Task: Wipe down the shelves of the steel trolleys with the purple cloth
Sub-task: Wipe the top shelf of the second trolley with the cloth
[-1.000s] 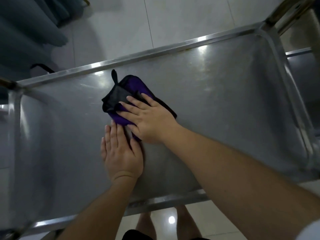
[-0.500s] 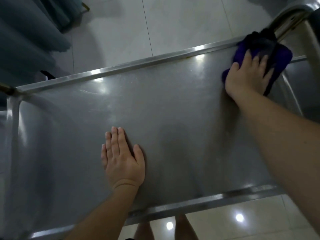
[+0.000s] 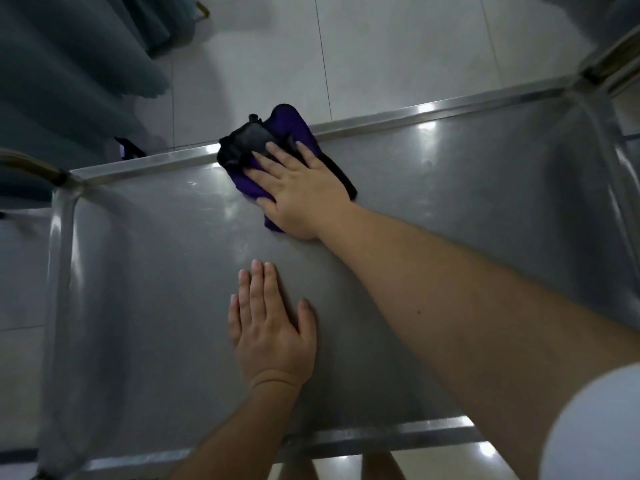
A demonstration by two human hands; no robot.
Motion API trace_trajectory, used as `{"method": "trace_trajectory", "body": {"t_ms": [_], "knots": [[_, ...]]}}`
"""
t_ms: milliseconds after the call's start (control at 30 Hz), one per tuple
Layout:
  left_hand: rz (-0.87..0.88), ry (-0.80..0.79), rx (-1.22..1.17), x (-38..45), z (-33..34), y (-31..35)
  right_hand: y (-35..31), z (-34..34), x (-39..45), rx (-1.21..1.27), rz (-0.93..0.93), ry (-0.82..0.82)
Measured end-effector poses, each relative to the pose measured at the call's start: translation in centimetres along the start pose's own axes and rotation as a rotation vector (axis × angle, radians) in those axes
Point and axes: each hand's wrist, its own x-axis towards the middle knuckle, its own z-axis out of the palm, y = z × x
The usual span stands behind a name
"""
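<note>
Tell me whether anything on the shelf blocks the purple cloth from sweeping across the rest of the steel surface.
Only the left hand, resting flat on the steel shelf nearer the person than the purple cloth under the right hand. Nothing else visible lies on the shelf.

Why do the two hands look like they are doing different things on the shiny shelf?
The right hand presses on the purple cloth; the left hand lies straight on the bare steel shelf. The right hand is up at the far rim, while the left hand sits nearer the person, around the middle. The right hand's fingers spread a little; the left hand's fingers lie close together. Both are flat, palm down, gripping nothing.
</note>
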Motion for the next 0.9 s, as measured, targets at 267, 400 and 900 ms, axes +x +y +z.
{"method": "trace_trajectory", "body": {"t_ms": [267,400,900], "knots": [[0.002,0.013,0.008,0.0,0.0,-0.3,7.2,-1.8,-1.3,-0.056,0.107,0.06],[0.01,0.022,0.006,-0.1,0.0,0.1,15.0,-3.0,-5.4,-0.023,0.317,0.118],[0.012,0.027,-0.006,0.6,-0.3,0.9,29.2,-5.2,-21.6,0.003,0.678,0.133]]}}
